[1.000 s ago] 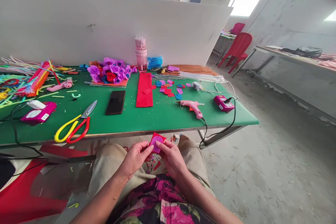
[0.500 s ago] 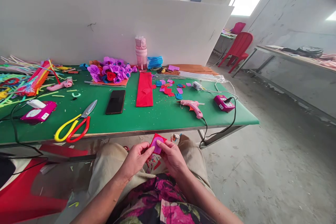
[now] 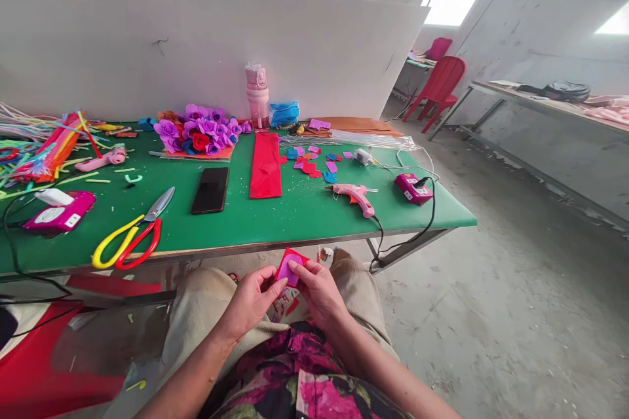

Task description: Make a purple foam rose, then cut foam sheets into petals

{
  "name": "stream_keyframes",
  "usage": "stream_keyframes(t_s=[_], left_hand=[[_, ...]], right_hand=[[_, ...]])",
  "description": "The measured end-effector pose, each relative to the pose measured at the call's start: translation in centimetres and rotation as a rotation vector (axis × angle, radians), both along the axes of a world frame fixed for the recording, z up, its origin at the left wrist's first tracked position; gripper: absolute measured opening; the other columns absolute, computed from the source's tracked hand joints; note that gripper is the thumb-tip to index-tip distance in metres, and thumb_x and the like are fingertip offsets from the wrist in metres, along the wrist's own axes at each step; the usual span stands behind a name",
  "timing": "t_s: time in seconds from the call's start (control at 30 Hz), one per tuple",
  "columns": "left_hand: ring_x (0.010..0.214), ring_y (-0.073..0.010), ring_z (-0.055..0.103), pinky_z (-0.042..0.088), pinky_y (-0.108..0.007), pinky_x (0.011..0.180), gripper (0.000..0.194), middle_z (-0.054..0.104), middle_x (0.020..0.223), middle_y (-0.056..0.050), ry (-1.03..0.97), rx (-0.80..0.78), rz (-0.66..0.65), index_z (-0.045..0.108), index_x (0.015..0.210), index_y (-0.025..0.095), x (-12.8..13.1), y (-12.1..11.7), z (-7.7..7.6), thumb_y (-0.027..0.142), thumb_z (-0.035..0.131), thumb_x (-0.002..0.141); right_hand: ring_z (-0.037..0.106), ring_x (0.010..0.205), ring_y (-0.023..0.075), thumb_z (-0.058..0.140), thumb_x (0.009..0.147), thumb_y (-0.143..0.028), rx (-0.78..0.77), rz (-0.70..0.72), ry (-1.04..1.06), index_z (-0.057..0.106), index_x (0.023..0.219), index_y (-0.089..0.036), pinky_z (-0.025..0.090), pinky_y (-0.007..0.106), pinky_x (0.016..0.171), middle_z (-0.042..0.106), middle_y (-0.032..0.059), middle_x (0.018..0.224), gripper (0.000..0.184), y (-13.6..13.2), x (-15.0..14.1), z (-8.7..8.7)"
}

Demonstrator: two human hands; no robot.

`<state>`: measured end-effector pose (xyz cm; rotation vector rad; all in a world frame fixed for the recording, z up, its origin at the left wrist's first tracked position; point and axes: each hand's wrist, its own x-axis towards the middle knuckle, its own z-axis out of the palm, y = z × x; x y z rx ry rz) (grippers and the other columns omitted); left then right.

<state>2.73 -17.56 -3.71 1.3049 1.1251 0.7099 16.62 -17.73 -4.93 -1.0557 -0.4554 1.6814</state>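
Observation:
Above my lap, just off the table's front edge, both hands pinch a small red paper piece [image 3: 301, 256] with a purple paper piece [image 3: 289, 266] lying on top of it. My left hand [image 3: 253, 298] grips the lower left edge between thumb and fingers. My right hand [image 3: 320, 289] holds the right side, its thumb pressed on the purple piece. The fingers behind the papers are partly hidden. Beyond the hands on the table lie a long folded red paper strip [image 3: 266, 173] and several small coloured paper cutouts [image 3: 309, 167].
On the green table [image 3: 246, 232] are scissors [image 3: 132, 236], a phone [image 3: 210, 190], a pink glue gun [image 3: 356, 195], a power socket box [image 3: 413, 190] with cords, purple paper flowers [image 3: 211, 127] and a pink bottle [image 3: 258, 99]. A white board [image 3: 196, 39] stands behind them.
The camera view has shifted slightly, so the table things appear a little farther left. Both hands keep the same pinch on the red and purple papers.

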Motion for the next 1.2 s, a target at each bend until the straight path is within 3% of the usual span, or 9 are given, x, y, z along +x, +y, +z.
stream_keyframes(t_s=[0.4, 0.6, 0.97, 1.07, 1.13, 1.2], left_hand=[[0.057, -0.0118, 0.043, 0.036, -0.023, 0.054, 0.042, 0.05, 0.059, 0.002, 0.005, -0.022, 0.022, 0.053, 0.067, 0.017, 0.2, -0.3, -0.4, 0.053, 0.046, 0.087], [0.059, -0.0111, 0.043, 0.038, -0.021, 0.054, 0.033, 0.049, 0.064, 0.004, -0.023, -0.009, 0.102, 0.054, 0.073, 0.017, 0.3, -0.3, -0.4, 0.048, 0.054, 0.083], [0.054, -0.0087, 0.036, 0.032, -0.019, 0.05, 0.033, 0.042, 0.059, 0.006, -0.023, 0.038, 0.17, 0.052, 0.07, 0.016, 1.1, -0.9, -2.5, 0.045, 0.051, 0.085], [0.056, -0.0099, 0.041, 0.037, -0.02, 0.053, 0.034, 0.045, 0.06, 0.005, 0.048, 0.086, 0.091, 0.054, 0.07, 0.016, 0.3, -0.3, -1.5, 0.045, 0.048, 0.087], [0.062, -0.0121, 0.048, 0.041, -0.021, 0.058, 0.034, 0.053, 0.066, 0.002, 0.199, 0.177, 0.046, 0.059, 0.076, 0.016, -2.0, 1.0, 0.4, 0.044, 0.045, 0.089], [0.073, -0.0149, 0.054, 0.044, -0.024, 0.069, 0.033, 0.062, 0.08, -0.002, 0.533, 0.368, 0.223, 0.062, 0.092, 0.016, -5.9, 2.8, 3.0, 0.04, 0.039, 0.092]], right_hand=[[0.051, 0.055, 0.0102, 0.078, 0.067, -0.037, 0.071, 0.033, 0.033, 0.07, 0.068, -0.014, 0.042, 0.023, 0.06, 0.063, 0.0008, 0.061, 0.025, -0.1, 0.2, -0.4], [0.054, 0.055, 0.0111, 0.08, 0.063, -0.039, 0.028, 0.027, -0.027, 0.073, 0.076, -0.013, 0.043, 0.024, 0.06, 0.068, 0.0029, 0.066, 0.03, -0.2, 0.0, -0.5], [0.052, 0.052, 0.0082, 0.085, 0.057, -0.036, -0.048, 0.066, 0.073, 0.072, 0.069, -0.014, 0.044, 0.019, 0.054, 0.065, -0.0003, 0.06, 0.028, -0.3, 0.0, -0.4], [0.054, 0.053, 0.0094, 0.086, 0.055, -0.036, -0.055, 0.062, 0.064, 0.073, 0.068, -0.015, 0.045, 0.02, 0.056, 0.067, 0.0007, 0.061, 0.028, -0.3, 0.1, -0.2], [0.056, 0.055, 0.0106, 0.085, 0.055, -0.036, -0.057, 0.037, 0.038, 0.074, 0.069, -0.016, 0.045, 0.021, 0.057, 0.069, 0.0014, 0.063, 0.027, -0.2, 0.4, 0.0], [0.057, 0.057, 0.0117, 0.084, 0.056, -0.037, -0.052, 0.009, 0.004, 0.074, 0.069, -0.017, 0.046, 0.022, 0.058, 0.07, 0.0016, 0.065, 0.026, -0.1, 1.0, 0.1]])
